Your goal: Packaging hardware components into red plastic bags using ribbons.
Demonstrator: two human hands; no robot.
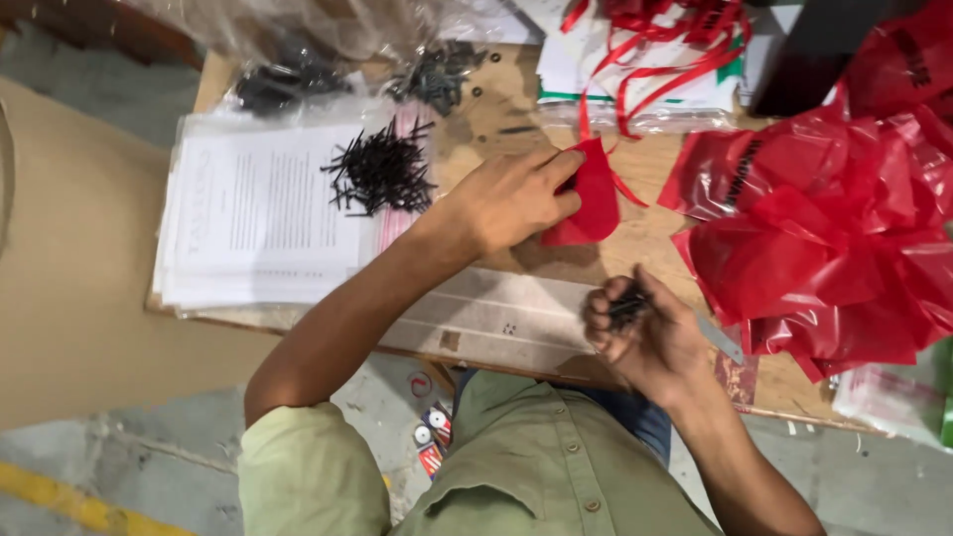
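Observation:
My left hand (511, 199) rests on the wooden table (655, 238) and pinches a small red plastic bag (594, 199) by its edge. My right hand (645, 333) is curled near the table's front edge around a bunch of black screws (625, 303). A loose pile of black screws (382, 171) lies just left of my left hand, partly on a stack of printed sheets in clear sleeves (253, 213).
A heap of red plastic bags (834, 238) fills the right side. Red ribbons (665, 50) lie on white packets at the back. A clear bag with black parts (298, 69) sits at the back left. Concrete floor lies below, with a yellow line (60, 501).

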